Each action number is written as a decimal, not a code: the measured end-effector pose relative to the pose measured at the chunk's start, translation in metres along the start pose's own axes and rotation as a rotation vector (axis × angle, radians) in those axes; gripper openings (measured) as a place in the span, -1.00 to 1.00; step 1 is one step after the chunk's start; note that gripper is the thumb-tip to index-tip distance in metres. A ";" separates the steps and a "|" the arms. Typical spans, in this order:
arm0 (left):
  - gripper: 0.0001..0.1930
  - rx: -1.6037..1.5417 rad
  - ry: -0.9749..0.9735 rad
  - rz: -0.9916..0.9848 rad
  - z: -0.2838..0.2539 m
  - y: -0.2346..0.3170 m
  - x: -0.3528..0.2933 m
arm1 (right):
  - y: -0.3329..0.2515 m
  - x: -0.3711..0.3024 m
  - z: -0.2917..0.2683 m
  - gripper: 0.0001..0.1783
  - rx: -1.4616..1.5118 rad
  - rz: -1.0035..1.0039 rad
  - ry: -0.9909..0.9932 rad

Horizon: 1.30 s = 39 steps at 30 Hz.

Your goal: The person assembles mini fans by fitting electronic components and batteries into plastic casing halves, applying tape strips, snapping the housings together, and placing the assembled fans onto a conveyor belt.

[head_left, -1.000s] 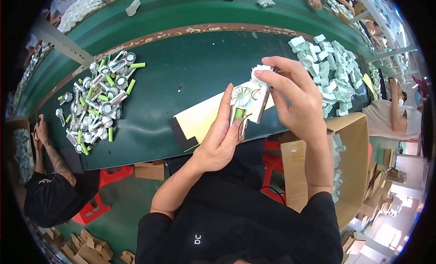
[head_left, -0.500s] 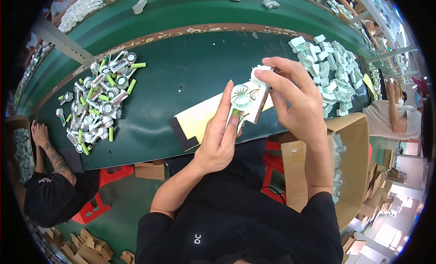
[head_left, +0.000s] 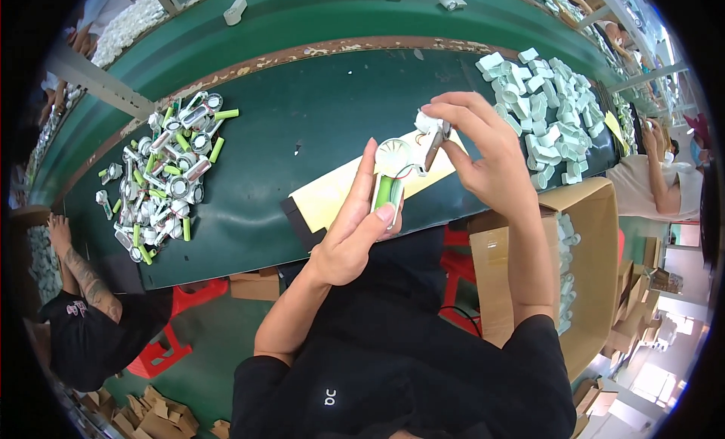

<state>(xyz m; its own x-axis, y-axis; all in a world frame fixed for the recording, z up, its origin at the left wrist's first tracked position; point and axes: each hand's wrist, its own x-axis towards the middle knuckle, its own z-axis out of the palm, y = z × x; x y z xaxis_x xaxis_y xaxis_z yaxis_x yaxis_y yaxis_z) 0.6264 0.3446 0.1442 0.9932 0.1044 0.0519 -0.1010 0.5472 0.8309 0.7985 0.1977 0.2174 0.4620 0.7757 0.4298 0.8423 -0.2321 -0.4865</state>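
Over the bench, my left hand (head_left: 349, 239) is closed around a pale mint plastic housing (head_left: 393, 155) with a round, slotted end. A green cylindrical battery (head_left: 385, 191) lies in its handle part, and my left thumb rests on the battery's lower end. My right hand (head_left: 491, 152) pinches a small white round part with a grey, plate-like side, an inner assembly (head_left: 429, 126), tilted just above and right of the housing. Thin wires (head_left: 405, 169) run between battery and assembly. My fingers hide part of the assembly.
Beneath my hands lies a yellow sheet (head_left: 336, 180). Inner assemblies with green batteries (head_left: 179, 165) are heaped at left, mint housings (head_left: 547, 99) at right. An open carton (head_left: 593, 273) stands by my right arm. A co-worker's hand (head_left: 59, 236) touches the bench's far-left edge.
My right hand has tilted the inner assembly and moved it slightly away from the housing. The battery now shows lengthwise in the handle, under my left thumb.
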 end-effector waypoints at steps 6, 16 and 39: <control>-0.25 0.079 0.058 -0.011 -0.014 -0.013 -0.002 | 0.018 -0.020 0.031 -0.48 0.119 0.106 -0.138; -0.54 0.154 0.325 0.303 -0.100 0.024 -0.002 | -0.019 -0.080 0.137 -0.77 0.437 0.284 -0.227; -0.17 0.189 0.344 0.147 -0.113 -0.034 -0.057 | -0.053 -0.080 0.193 -0.64 0.083 0.004 -0.223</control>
<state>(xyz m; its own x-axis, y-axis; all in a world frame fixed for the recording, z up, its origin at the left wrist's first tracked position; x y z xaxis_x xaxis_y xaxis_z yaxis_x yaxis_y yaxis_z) 0.5669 0.4145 0.0504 0.8884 0.4589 0.0161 -0.1959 0.3470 0.9172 0.6634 0.2609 0.0623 0.3849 0.8875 0.2533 0.8103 -0.1935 -0.5532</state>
